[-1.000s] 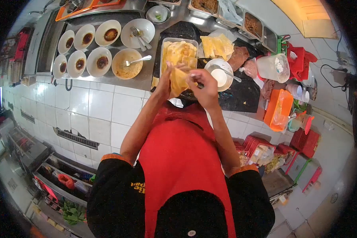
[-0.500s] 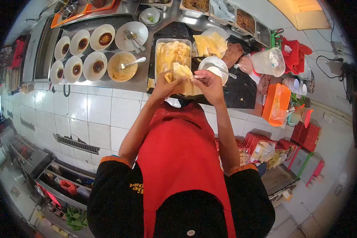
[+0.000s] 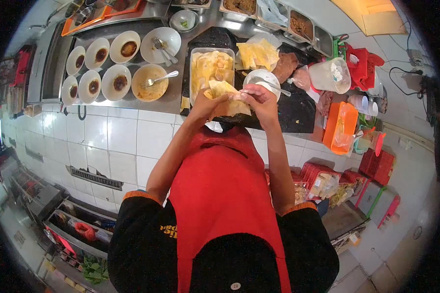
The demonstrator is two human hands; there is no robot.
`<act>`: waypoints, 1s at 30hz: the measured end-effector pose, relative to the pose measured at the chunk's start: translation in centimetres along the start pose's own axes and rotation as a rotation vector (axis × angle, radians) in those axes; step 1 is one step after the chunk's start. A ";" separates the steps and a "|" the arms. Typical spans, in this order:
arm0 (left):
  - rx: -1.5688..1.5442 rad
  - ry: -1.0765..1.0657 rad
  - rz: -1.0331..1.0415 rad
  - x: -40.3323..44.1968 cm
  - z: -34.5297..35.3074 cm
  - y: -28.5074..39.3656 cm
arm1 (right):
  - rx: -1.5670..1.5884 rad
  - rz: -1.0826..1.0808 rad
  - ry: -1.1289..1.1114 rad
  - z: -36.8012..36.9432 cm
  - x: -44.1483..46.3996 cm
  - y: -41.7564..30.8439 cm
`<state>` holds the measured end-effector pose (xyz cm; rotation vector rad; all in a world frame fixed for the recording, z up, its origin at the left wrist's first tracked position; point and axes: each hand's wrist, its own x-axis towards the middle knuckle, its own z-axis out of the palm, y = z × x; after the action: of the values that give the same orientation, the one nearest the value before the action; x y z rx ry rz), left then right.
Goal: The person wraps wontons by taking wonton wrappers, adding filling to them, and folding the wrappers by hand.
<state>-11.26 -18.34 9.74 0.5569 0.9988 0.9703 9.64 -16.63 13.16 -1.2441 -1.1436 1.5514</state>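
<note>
Between my two hands is a thin yellow wrapper sheet (image 3: 222, 89), partly folded. My left hand (image 3: 208, 106) grips its left side, fingers closed. My right hand (image 3: 262, 103) pinches its right edge with thumb and fingertips. Just beyond them stands a rectangular tray (image 3: 192, 78) filled with folded yellow pieces. A stack of flat yellow sheets (image 3: 259, 52) lies to the upper right. Close to my right hand is a white bowl (image 3: 275, 81) with a utensil across it. Any filling within the wrapper is hidden.
Several white bowls (image 3: 116, 68) with dark sauce stand at the left, beside a yellowish bowl (image 3: 138, 77) with a fork. Metal food containers (image 3: 301, 26) line the back. A clear tub (image 3: 336, 75) and an orange basket (image 3: 335, 128) are at the right.
Since the earliest frame, both hands have come together on the wrapper, and my right fingers have closed on its edge. The wrapper is more folded now. The view has shifted slightly.
</note>
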 end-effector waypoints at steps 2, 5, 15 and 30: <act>-0.001 0.028 -0.048 -0.1 0.1 0.3 | 0.004 -0.012 0.034 -1.2 0.0 0.7; -0.019 0.050 -0.092 0.4 -0.8 -0.7 | -1.123 -0.147 0.231 -6.0 0.1 4.0; -0.017 0.095 -0.062 0.8 -1.1 -1.8 | -1.070 -0.297 0.186 -5.6 -2.1 3.9; 0.120 -0.080 0.092 -0.9 0.3 1.1 | -0.700 -0.516 -0.163 0.9 -0.4 -1.6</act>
<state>-11.66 -18.63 11.09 0.7416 0.9711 0.9655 8.95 -16.75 14.93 -1.1135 -2.0357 0.8910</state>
